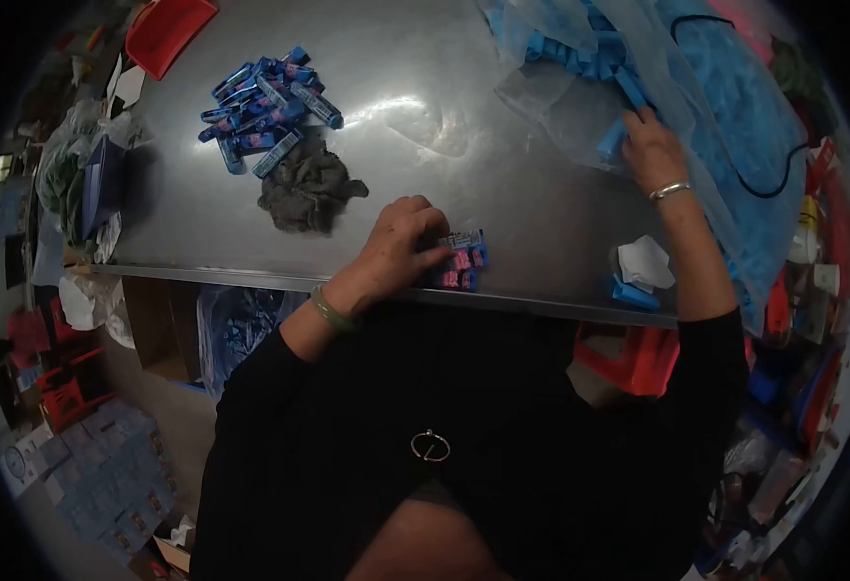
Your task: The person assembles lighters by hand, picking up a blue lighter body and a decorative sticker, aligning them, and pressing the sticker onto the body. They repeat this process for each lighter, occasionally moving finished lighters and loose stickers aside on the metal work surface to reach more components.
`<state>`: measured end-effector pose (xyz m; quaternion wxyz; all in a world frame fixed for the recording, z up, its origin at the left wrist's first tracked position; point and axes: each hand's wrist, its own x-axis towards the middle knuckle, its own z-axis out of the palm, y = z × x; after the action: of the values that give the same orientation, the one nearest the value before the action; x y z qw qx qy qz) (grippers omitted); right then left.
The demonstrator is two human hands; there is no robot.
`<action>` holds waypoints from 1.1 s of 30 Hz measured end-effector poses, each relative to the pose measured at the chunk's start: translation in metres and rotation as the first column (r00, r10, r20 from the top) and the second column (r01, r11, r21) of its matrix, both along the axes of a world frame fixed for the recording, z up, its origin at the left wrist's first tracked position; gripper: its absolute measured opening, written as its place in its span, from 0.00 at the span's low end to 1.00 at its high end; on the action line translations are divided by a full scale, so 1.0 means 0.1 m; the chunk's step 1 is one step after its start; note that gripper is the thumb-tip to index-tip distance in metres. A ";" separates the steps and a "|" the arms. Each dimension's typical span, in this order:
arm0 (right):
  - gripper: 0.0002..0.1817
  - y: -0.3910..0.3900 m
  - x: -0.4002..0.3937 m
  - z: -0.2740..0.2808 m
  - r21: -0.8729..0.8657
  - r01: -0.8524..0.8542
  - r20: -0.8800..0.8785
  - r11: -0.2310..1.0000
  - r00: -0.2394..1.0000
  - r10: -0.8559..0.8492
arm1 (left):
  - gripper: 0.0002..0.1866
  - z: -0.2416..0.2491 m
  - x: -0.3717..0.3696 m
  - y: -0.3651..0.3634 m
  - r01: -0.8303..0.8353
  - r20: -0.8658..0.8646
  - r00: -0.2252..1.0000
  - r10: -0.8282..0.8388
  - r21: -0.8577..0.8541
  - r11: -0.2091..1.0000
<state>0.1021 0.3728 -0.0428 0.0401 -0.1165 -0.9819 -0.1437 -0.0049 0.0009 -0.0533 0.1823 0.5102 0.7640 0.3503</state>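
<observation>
My left hand point(405, 240) is at the table's front edge, its fingers curled against a few small blue-and-pink packets point(463, 261) lying side by side. Part of these packets is hidden under the fingers. Over to the right, my right hand point(653, 153) has its fingers bent around a small light-blue piece point(613, 142), beside a clear plastic bag point(565, 111). More light-blue pieces point(580, 56) lie in and around that bag; their exact kind cannot be made out.
On the metal table point(425, 184) are a pile of blue printed packets point(270, 102), a dark crumpled cloth point(309, 189) and a red tray point(167, 34). Crumpled white paper point(646, 263) lies near the right front edge. A red stool point(628, 358) stands below.
</observation>
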 end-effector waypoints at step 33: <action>0.14 -1.42 0.16 0.56 -0.754 -0.367 -0.119 -0.545 0.892 -0.436 | 0.05 0.14 0.04 -0.02 -0.119 0.295 0.955 0.026 0.302 0.946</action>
<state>0.1180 0.2309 0.0136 0.1331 -0.1576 -0.5232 0.8268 -0.0007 -0.0008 -0.0394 0.1942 0.4476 0.6818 0.5450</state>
